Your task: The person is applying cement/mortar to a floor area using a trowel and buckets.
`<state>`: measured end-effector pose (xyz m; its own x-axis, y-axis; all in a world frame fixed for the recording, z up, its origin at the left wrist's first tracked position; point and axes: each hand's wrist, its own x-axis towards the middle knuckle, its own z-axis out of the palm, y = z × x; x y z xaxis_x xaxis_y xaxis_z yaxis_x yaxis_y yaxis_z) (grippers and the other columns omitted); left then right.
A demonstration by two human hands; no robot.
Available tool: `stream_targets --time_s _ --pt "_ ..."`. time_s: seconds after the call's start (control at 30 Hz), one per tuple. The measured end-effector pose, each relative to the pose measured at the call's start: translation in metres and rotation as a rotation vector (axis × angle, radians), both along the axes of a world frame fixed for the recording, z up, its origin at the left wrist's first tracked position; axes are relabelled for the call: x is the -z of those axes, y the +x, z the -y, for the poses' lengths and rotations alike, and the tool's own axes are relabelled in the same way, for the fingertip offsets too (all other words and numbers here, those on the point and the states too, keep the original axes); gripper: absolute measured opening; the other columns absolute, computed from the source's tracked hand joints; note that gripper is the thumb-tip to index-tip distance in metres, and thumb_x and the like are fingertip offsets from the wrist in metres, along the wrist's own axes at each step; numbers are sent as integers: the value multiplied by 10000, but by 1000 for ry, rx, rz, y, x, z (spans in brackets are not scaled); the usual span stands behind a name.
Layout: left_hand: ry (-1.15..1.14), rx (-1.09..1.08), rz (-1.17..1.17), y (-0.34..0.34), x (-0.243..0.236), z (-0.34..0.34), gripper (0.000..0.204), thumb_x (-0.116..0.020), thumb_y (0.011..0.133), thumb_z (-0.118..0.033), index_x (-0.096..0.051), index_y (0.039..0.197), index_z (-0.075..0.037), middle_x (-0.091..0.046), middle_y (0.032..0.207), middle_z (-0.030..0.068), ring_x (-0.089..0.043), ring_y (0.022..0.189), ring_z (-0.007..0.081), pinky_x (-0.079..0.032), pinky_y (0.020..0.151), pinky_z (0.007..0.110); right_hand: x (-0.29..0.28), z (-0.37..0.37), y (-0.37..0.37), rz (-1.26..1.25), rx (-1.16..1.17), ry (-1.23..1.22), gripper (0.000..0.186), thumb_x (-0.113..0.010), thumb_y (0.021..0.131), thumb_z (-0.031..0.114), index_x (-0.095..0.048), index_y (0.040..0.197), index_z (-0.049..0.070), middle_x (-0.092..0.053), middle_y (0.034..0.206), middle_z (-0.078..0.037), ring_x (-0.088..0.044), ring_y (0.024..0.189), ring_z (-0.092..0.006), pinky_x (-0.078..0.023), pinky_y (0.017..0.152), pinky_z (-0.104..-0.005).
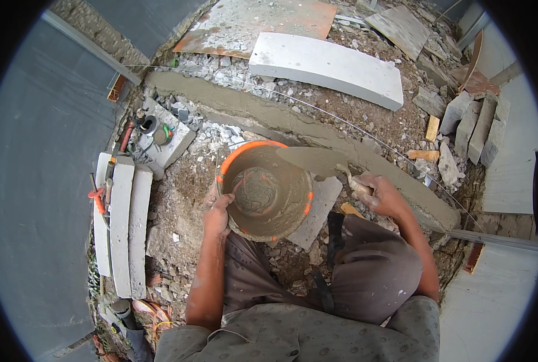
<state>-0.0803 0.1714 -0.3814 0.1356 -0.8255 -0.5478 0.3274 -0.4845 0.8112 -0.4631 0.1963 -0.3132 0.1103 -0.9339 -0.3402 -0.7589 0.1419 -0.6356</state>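
An orange bucket (307,207), smeared all over with grey mortar, is tilted so that I look into it; some wet mortar (256,189) lies at its bottom. My left hand (217,215) grips the bucket's left rim, thumb over the edge. In my right hand (376,194) is the handle of a trowel, fingers wrapped round it. The mortar-coated trowel blade (310,161) points left, its tip over the bucket's far right rim. Just beyond the blade runs a low strip of wet mortar (269,113).
A taut string (341,120) crosses above the mortar strip. Beyond it lies a long white block (329,65). Long blocks (121,223) stand at left with tools on top. Broken slabs (477,127) lean at right. Rubble covers the ground, and grey walls (39,181) rise beside me.
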Motion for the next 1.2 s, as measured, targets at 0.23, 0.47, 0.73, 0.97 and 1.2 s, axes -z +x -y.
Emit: stream_targets --time_s 0.23,0.47,0.73,0.97,1.2 --pt "-578 270 203 -34 -57 18 477 -520 770 20 -482 1245 47 -567 1148 101 -527 1043 149 -388 926 273 -36 38 75 -562 -476 -497 181 -547 762 90 -576 914 -4 -582 931 -138 -603 868 -290 -510 708 -413" --pt "-638 256 290 0 -107 14 461 -510 787 6 -482 1244 59 -501 1277 143 -458 1188 204 -302 1021 319 -95 18 114 -681 -773 -377 252 -551 762 77 -576 987 -34 -567 882 -127 -602 809 -289 -500 653 -398" --pt "-812 165 512 18 -122 10 431 -539 774 -19 -516 1197 65 -477 1303 199 -401 1263 271 -249 1053 337 -90 26 139 -458 -688 -185 242 -547 754 54 -562 978 -35 -588 946 -193 -610 841 -348 -497 725 -438" --pt "-836 73 595 25 -125 -13 446 -540 758 -19 -523 1197 52 -479 1310 174 -384 1275 282 -237 1063 357 -114 4 168 -661 -314 -365 225 -517 759 46 -542 954 -63 -605 892 -209 -630 811 -347 -516 695 -433" --pt "-901 133 874 19 -110 -20 514 -542 702 2 -531 1216 -5 -471 1329 132 -356 1280 342 -234 1068 427 -63 -14 192 -315 -456 -300 213 -516 760 44 -545 956 -33 -588 869 -178 -618 808 -333 -512 697 -426"
